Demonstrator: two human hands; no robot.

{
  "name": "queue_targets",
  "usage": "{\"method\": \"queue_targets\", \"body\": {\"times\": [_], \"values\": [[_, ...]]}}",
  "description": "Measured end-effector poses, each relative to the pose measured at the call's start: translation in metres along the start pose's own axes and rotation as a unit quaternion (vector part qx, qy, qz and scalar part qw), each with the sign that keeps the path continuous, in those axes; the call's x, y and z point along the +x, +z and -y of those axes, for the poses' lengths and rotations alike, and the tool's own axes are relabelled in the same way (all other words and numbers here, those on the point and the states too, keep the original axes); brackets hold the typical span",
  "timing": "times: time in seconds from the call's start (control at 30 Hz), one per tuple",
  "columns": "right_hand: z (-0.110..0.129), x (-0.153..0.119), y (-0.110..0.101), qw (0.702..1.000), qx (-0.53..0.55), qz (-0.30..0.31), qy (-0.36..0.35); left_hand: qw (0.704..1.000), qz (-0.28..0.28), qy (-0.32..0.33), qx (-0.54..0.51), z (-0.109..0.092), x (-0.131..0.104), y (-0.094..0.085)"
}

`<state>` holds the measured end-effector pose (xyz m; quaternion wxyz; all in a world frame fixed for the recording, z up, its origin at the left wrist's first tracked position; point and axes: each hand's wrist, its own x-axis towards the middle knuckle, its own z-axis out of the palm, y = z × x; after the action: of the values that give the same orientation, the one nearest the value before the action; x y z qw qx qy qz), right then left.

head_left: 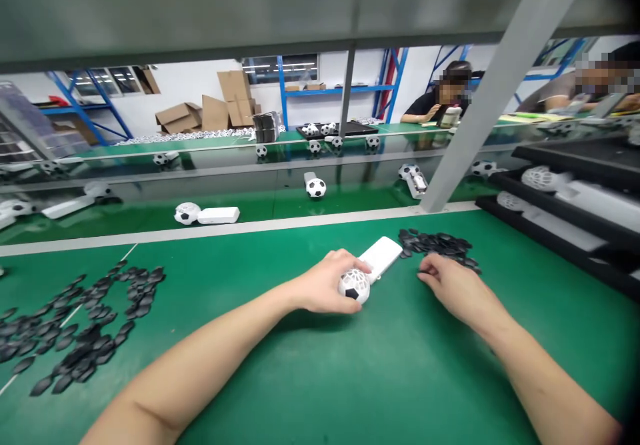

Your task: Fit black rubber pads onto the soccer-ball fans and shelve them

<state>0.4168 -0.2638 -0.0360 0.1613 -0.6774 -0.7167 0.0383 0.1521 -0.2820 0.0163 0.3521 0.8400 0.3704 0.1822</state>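
Observation:
My left hand (333, 283) is wrapped around the ball-shaped head of a white handheld fan (383, 258). That head has an open grille and a black soccer-ball patch facing me. The fan's flat handle points away to the upper right, over the green work surface. To the right, my right hand (450, 288) has thumb and forefinger pinched together at the near edge of a pile of small black pieces (435, 243). A dark speck shows by those fingertips, but whether it is held is too small to make out.
More black pieces (95, 318) lie scattered at left. Beyond a pale rail, a green belt (270, 211) carries several soccer-ball fans, one being a white fan (219, 215). Stacked black trays (565, 225) with fans stand at right, beside a slanted grey post (480, 111). People sit farther back.

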Motion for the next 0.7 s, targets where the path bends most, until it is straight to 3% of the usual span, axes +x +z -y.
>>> {"method": "queue_targets", "body": {"times": [0.13, 0.27, 0.33, 0.43, 0.5, 0.7], "values": [[0.01, -0.003, -0.011, 0.998, 0.06, -0.008, 0.023, 0.999, -0.028, -0.03, -0.012, 0.001, 0.001, 0.0], [0.022, -0.005, -0.023, 0.972, 0.22, -0.074, 0.025, 1.0, 0.013, -0.009, -0.011, 0.004, 0.002, -0.008], [0.028, -0.006, -0.026, 0.955, 0.281, -0.093, -0.015, 0.999, 0.039, -0.008, -0.013, 0.004, 0.001, -0.013], [0.036, -0.01, -0.026, 0.945, 0.283, -0.113, -0.119, 0.998, 0.069, 0.001, -0.01, 0.005, 0.001, -0.017], [0.042, -0.014, -0.024, 0.939, 0.283, -0.103, -0.164, 0.997, 0.08, 0.008, -0.009, 0.005, 0.001, -0.017], [0.062, -0.027, -0.02, 0.934, 0.29, -0.013, -0.207, 0.996, 0.084, 0.018, -0.01, 0.005, 0.001, -0.016]]}}
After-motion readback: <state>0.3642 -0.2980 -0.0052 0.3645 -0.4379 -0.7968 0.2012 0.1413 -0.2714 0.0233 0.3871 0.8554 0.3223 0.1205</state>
